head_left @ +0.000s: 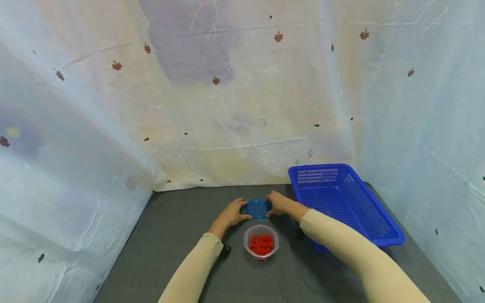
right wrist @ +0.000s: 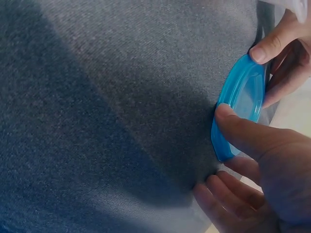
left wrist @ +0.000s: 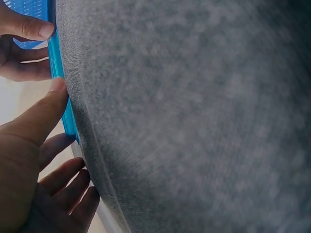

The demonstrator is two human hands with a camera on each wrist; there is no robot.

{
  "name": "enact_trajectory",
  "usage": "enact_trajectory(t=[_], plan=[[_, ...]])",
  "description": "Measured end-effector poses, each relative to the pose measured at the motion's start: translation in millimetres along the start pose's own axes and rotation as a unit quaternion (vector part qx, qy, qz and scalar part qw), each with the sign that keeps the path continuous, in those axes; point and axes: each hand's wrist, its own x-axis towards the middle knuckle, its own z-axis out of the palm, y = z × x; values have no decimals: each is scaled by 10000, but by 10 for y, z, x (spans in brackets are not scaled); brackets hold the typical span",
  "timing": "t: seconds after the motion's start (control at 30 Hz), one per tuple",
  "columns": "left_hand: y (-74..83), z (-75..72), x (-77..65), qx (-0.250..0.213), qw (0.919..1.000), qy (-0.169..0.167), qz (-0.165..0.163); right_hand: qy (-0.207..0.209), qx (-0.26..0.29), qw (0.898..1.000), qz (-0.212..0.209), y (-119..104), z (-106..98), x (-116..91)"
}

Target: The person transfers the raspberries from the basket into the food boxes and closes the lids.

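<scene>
A round blue plastic lid (head_left: 258, 209) is held between both hands, just beyond a clear plastic container (head_left: 246, 240). My left hand (head_left: 231, 213) pinches its left edge, thumb at the near side and fingers at the far side. On the opposite edge my right hand (head_left: 279, 205) grips it the same way. In the right wrist view the lid (right wrist: 250, 99) looks tilted, low over the grey cloth. Small red pieces (head_left: 261, 245) lie inside the uncovered container; their exact kind is too small to tell.
A blue perforated plastic basket (head_left: 333, 195) stands on the right of the table, close to my right forearm. Grey cloth (head_left: 151, 261) covers the table. Patterned pale sheets (head_left: 242, 164) hang behind it and along both sides.
</scene>
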Motion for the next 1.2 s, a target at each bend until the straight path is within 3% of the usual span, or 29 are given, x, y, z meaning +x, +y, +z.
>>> enact_trajectory(t=[0.43,0.7,0.93,1.2], plan=[[15,17,-11,-79,9999,81,-49,-31,-60,10000,31,-29,-18,-22],[10,11,9,-220,9995,157,-138,-32,173,9997,154,-27,-30,-16],[21,3,-9,-398,9982,445,60,-85,137,9995,283,-31,-31,8],[76,-21,-65,-1376,9885,620,84,32,423,9985,344,-25,-17,6]])
